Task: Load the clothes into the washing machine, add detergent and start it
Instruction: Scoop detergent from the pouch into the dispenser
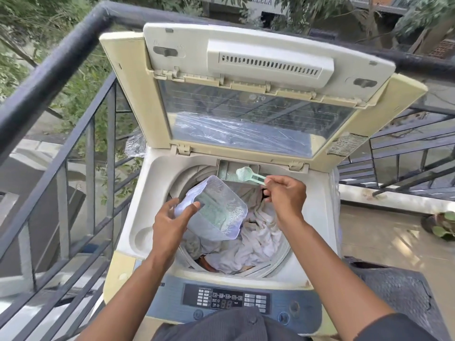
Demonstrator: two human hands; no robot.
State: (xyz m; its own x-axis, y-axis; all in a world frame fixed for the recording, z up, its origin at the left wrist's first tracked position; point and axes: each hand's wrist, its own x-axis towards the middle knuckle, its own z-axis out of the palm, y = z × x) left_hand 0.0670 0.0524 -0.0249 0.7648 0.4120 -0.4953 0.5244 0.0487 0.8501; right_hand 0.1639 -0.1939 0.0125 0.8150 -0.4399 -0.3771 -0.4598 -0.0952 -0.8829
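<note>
A cream top-loading washing machine (138, 212) stands before me with its lid (246, 70) raised. Pale clothes (256, 244) fill the drum. My left hand (172, 220) grips a clear plastic detergent container (221, 210), tilted over the drum, with green-white powder inside. My right hand (285, 193) pinches the handle of a light green scoop (247, 174) heaped with powder. The scoop hovers just over the open detergent drawer (229, 169) at the back rim of the tub. The control panel (226, 301) lies along the near edge.
A black metal railing (61, 77) runs close along the left and behind the machine. A dark, cracked object (394, 286) sits to the right of the machine. A potted plant (440, 225) stands on the tiled floor at far right.
</note>
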